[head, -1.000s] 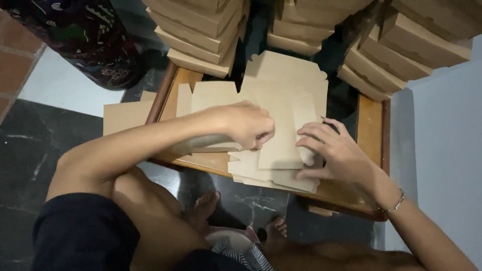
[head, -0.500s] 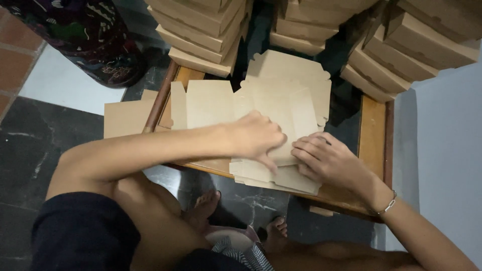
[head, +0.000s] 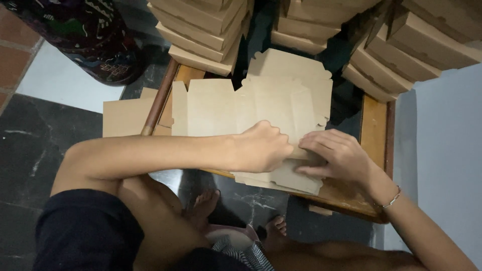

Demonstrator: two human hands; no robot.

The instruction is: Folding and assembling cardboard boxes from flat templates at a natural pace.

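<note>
Pressing down near the middle of the head view, the left hand (head: 263, 148) is curled into a loose fist with its knuckles on a flat cardboard blank (head: 251, 108), gripping nothing that can be seen. Just to its right the right hand (head: 336, 155) lies open, fingers (head: 314, 145) stretched flat on the near right part of the same blank, the two hands almost touching. A thin bracelet (head: 391, 199) circles the right wrist. The blank is unfolded and tan, with notched flaps along its edges; it tops a small pile of like sheets (head: 281, 180) whose near edges stick out under the hands, past the near edge of a low wooden table (head: 374, 130). The table's bare wood shows at the right and at the near right corner. Another flat sheet (head: 125, 118) lies to the left, partly under the table's left rail and over the dark floor (head: 30, 150). At the far side, stacks of folded cardboard boxes (head: 206, 30) stand in several columns, more of them leaning at the far right (head: 416, 45). A patterned dark cloth (head: 85, 35) sits at the far left. Near the bottom, the person's bare knees and feet (head: 206, 200) show under the table.
</note>
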